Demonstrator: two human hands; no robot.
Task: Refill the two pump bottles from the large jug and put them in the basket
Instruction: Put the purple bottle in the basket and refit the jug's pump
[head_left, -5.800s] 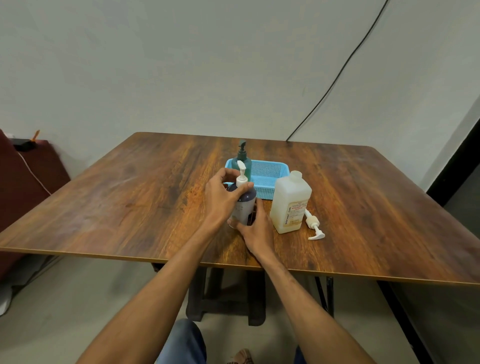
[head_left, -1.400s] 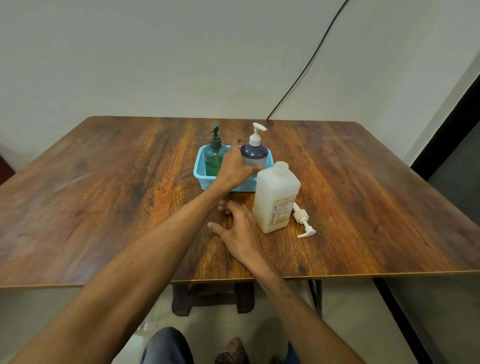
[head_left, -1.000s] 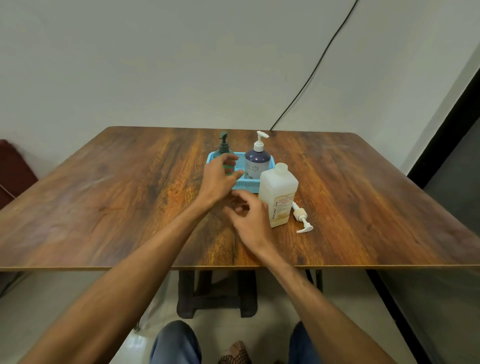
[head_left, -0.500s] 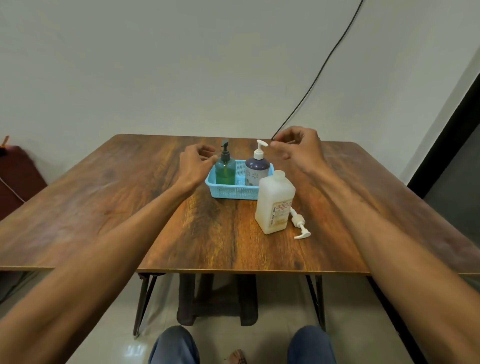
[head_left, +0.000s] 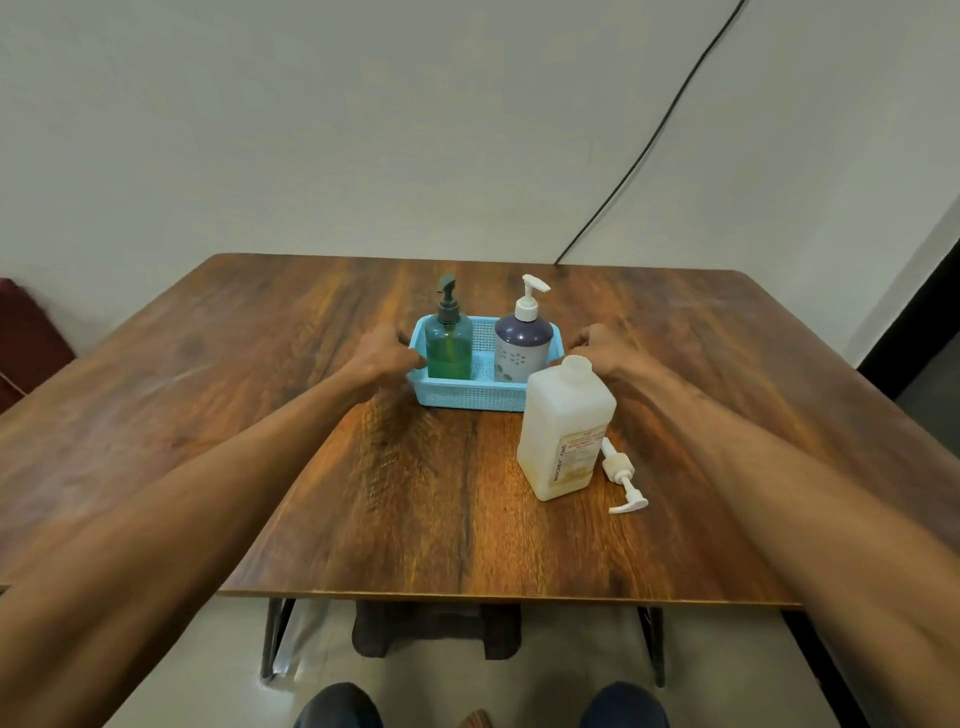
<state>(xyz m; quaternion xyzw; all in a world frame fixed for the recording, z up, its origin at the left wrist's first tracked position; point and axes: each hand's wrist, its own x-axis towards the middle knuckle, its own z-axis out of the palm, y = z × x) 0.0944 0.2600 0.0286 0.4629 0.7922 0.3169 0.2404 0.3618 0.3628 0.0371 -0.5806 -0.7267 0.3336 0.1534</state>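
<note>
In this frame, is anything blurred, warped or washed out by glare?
Head view: forearms and near table edge are motion-smeared; basket, both pump bottles and jug stay fairly sharp. Wide-angle lens bows the table edges. Soft even light, only a mild sheen on the wood's left side.

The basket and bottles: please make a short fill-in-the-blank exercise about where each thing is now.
1. The green bottle and the purple bottle both stand inside the blue ____.
2. The white jug has no ____ on its neck.
3. A loose white pump lies on the ____ beside the jug.
4. The left hand is at the basket's ____ end.

Missing words: basket; cap; table; left
</note>
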